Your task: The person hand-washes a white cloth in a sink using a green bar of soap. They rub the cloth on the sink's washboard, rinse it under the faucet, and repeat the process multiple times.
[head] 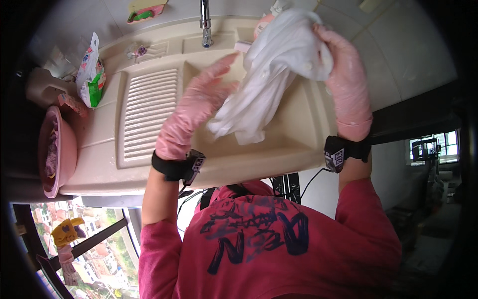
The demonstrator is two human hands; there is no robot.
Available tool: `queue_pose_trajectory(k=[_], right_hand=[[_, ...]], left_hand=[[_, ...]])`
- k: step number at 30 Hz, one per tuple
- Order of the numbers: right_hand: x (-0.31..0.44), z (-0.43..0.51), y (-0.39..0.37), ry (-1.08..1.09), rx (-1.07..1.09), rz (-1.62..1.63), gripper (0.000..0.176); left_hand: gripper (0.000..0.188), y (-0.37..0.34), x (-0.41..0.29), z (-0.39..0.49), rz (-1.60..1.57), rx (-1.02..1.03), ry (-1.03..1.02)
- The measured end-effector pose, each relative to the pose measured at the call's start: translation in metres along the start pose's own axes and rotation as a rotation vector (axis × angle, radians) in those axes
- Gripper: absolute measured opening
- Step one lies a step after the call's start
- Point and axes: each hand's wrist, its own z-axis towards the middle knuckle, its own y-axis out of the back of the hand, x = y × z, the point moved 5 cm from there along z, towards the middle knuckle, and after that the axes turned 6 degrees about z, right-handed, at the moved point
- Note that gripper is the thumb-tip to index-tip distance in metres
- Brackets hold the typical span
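A bunched white cloth (274,59) hangs over the basin of a beige laundry sink (298,149). My right hand (345,71), in a pink rubber glove, grips the cloth's upper right part, with the thumb and some fingers partly hidden by the folds. The cloth's loose end droops down to the left into the basin. My left hand (213,84), gloved alike, is to the left of the cloth with its fingers apart and nothing held in them. Left of the basin lies the sink's ribbed washboard (149,116).
A chrome faucet (205,26) rises behind the basin, near a pale pink bar (242,46) and a pump bottle (263,24). At the left stand a detergent bag (91,78) and a pink tub (67,157) with fabric inside. A green-and-pink brush (145,14) lies on the rear edge.
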Motion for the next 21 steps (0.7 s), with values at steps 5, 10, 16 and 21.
queue_pose_trajectory(k=[5, 10, 16, 21], right_hand=[[0.062, -0.020, -0.031, 0.659, -0.286, -1.754, 0.038], [0.077, -0.033, -0.042, 0.776, -0.418, -1.508, 0.028], [0.069, -0.019, -0.020, 0.679, -0.216, -1.404, 0.035], [0.066, -0.008, -0.010, 0.550, -0.258, -0.470, 0.033]], left_hand=[[0.031, -0.044, 0.046, 0.005, 0.186, 0.261, 0.420], [0.020, 0.017, 0.011, 0.013, -0.069, -0.337, -0.107], [0.017, 0.033, 0.019, 0.014, 0.261, -0.486, 0.073], [0.021, -0.009, 0.034, 0.011, 0.327, -0.452, -0.106]])
